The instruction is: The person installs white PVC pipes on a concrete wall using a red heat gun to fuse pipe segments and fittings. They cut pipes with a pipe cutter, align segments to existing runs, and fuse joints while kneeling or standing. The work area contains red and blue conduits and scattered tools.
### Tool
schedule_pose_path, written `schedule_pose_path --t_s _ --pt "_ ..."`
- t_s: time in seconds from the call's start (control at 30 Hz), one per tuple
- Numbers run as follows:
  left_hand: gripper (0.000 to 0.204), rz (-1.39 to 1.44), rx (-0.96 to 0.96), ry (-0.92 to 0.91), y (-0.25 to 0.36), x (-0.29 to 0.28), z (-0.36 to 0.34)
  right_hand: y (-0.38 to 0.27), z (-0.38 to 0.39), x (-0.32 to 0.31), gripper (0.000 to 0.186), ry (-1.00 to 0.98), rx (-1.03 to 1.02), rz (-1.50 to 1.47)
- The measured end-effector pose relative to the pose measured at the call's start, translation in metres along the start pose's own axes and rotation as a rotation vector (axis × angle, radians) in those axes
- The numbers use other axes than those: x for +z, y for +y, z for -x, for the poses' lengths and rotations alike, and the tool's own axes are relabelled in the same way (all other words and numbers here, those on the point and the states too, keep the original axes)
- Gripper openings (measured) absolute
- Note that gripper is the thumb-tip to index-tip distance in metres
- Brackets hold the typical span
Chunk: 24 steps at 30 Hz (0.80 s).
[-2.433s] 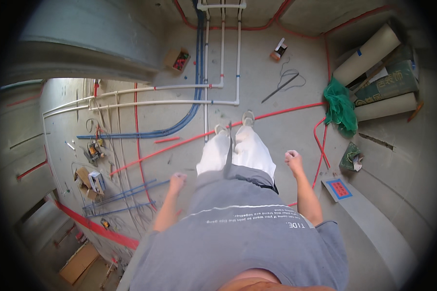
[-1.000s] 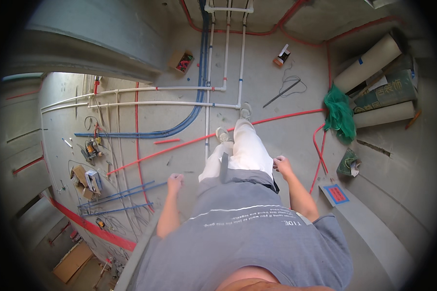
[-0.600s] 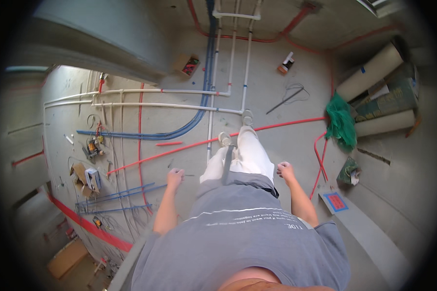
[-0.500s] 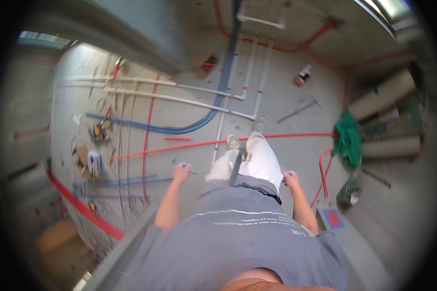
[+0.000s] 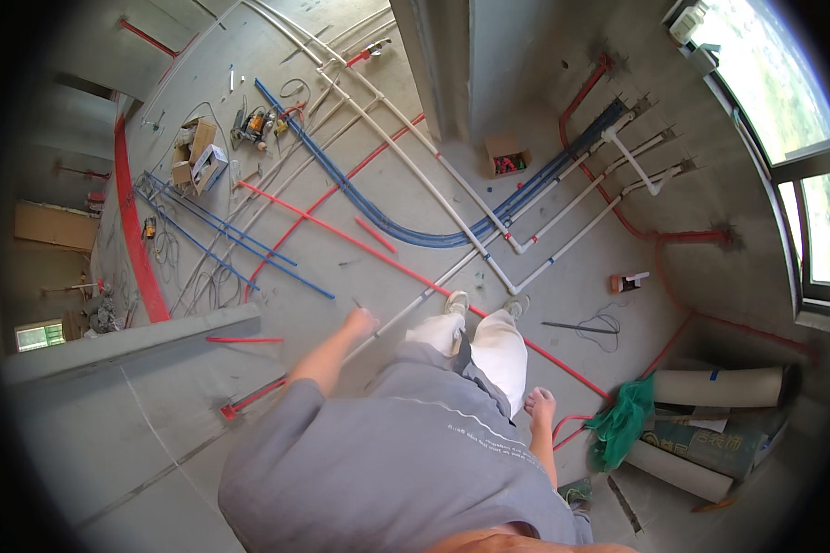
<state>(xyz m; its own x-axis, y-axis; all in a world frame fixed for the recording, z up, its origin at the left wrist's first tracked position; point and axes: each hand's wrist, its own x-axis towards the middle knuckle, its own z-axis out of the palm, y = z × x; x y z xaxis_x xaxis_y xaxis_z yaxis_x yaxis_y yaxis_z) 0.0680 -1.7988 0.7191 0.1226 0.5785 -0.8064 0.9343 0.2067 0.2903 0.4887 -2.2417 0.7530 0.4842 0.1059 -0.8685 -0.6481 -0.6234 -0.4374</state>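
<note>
Most of the lower centre is filled by a grey T-shirt (image 5: 378, 461), with white trousers (image 5: 498, 359) seen above it. A long red pipe (image 5: 341, 235) is laid diagonally across mid-frame. Green netting (image 5: 621, 422) is bunched at lower right, near the right hand (image 5: 540, 404), whose fingers are loosely curled, half closed beside the trousers. The left hand (image 5: 361, 323), left of centre, is held near a white floor pipe (image 5: 407, 312); its fingers are blurred, and how far they are closed cannot be told. Nothing is seen gripped.
</note>
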Motion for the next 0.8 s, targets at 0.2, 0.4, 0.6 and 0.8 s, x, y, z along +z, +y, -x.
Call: schedule_pose_path --t_s 0.2,0.4,0.6,0.8 --pt "0.023 0.120 -0.017 0.052 0.003 0.015 -0.008 -0.003 0.007 -0.006 0.035 0.050 0.032 -0.007" --pt "0.022 0.214 0.111 0.096 0.031 0.011 -0.020 0.005 0.014 -0.010 0.030 -0.006 0.098 0.024" --pt "0.039 0.180 0.041 0.042 0.052 0.010 -0.014 0.005 0.014 -0.011 0.029 0.009 0.071 -0.012" --pt "0.037 0.182 0.002 0.049 0.060 0.008 0.007 -0.004 0.029 -0.016 0.024 0.043 0.102 -0.035"
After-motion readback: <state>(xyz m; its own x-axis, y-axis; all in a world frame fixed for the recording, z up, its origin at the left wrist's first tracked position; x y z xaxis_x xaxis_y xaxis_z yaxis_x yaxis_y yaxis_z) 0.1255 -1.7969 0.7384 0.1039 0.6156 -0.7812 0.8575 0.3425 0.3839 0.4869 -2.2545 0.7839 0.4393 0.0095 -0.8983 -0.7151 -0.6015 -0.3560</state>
